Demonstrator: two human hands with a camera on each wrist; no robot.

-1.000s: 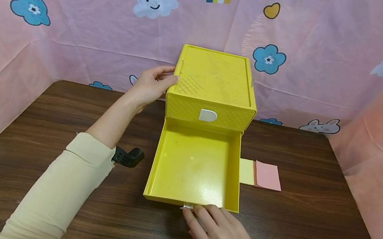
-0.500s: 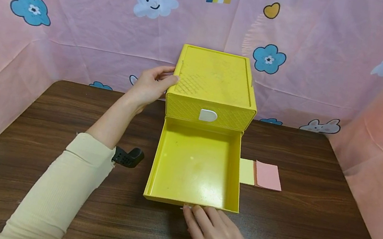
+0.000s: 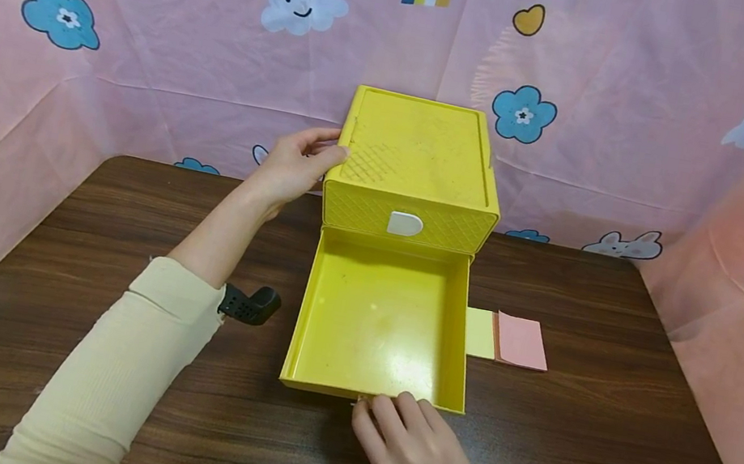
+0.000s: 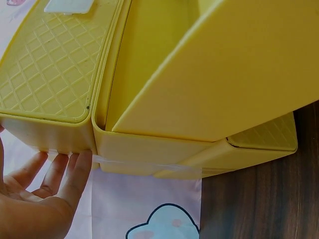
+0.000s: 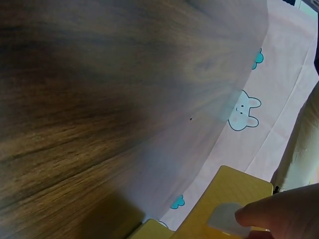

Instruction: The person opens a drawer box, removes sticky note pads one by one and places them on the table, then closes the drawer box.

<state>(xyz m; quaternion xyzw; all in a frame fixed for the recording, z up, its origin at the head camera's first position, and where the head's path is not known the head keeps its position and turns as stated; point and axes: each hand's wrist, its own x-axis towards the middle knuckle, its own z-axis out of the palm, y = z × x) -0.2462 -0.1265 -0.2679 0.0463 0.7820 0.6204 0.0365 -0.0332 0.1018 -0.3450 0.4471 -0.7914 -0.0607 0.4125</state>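
Note:
A yellow plastic drawer box [image 3: 423, 146] stands at the back of the table. Its pulled-out drawer [image 3: 366, 313] has a bare floor and extends toward me below an upper front with a white tab. My left hand [image 3: 289, 173] rests against the box's left side, thumb at the top edge; in the left wrist view its fairly straight fingers [image 4: 75, 174] touch the side wall. At the drawer's front, my right hand [image 3: 415, 457] holds the white handle [image 5: 224, 219], a digit pressed on it in the right wrist view. Part of that grip is hidden.
Right of the drawer lie sticky notes, a pale yellow pad [image 3: 480, 334] and a pink one [image 3: 522, 342]. Dark wood tabletop [image 3: 601, 451] extends on both sides. A pink patterned cloth [image 3: 177, 27] hangs behind and at the sides.
The right hand's fingers have shifted slightly at the drawer front, with their tips moving at the rim. The left hand, the box and the extended drawer look unmoved.

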